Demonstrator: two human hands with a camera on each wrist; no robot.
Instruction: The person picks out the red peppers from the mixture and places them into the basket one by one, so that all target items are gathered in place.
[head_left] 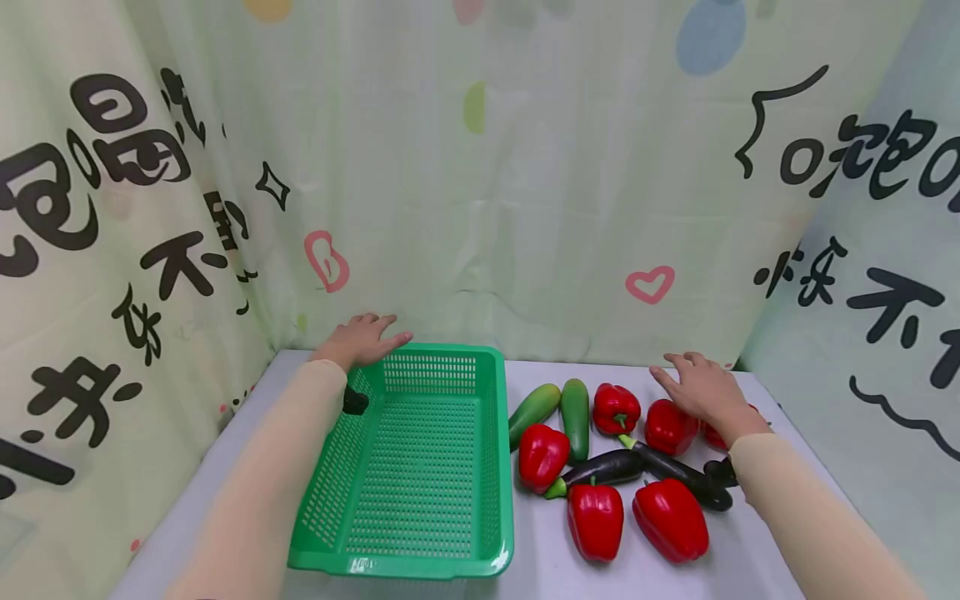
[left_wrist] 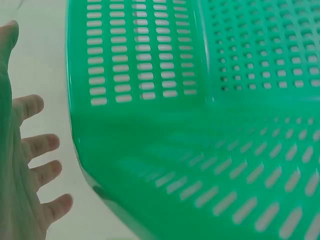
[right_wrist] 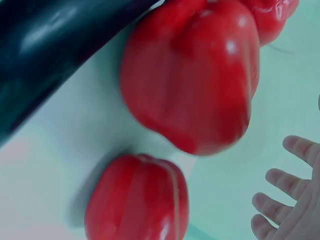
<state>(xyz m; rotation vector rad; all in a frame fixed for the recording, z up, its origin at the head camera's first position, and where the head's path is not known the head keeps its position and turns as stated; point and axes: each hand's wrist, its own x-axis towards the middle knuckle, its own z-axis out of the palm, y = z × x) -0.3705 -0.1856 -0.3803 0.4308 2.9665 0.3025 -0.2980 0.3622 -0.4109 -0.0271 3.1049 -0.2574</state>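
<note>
Fingers spread, my left hand (head_left: 360, 340) hovers at the far left corner of a green plastic basket (head_left: 505, 467). In the left wrist view its fingers stand apart from the basket rim (left_wrist: 72, 115). My right hand (head_left: 701, 385) is held over the far right of the table, fingers loosely extended and holding nothing. Just beneath and beside it lie a red bell pepper (head_left: 670, 427) and another red bell pepper (head_left: 714, 437), which the wrist partly hides. The right wrist view shows a pepper (right_wrist: 190, 80) and a dark eggplant (right_wrist: 55, 45) close by, with the fingers clear of both.
Right of the basket lie two green cucumbers (head_left: 575, 421), two eggplants (head_left: 611, 468) and several more red peppers (head_left: 596, 522). The white table (head_left: 555, 567) is enclosed by a printed curtain (head_left: 487, 208) at the back and both sides.
</note>
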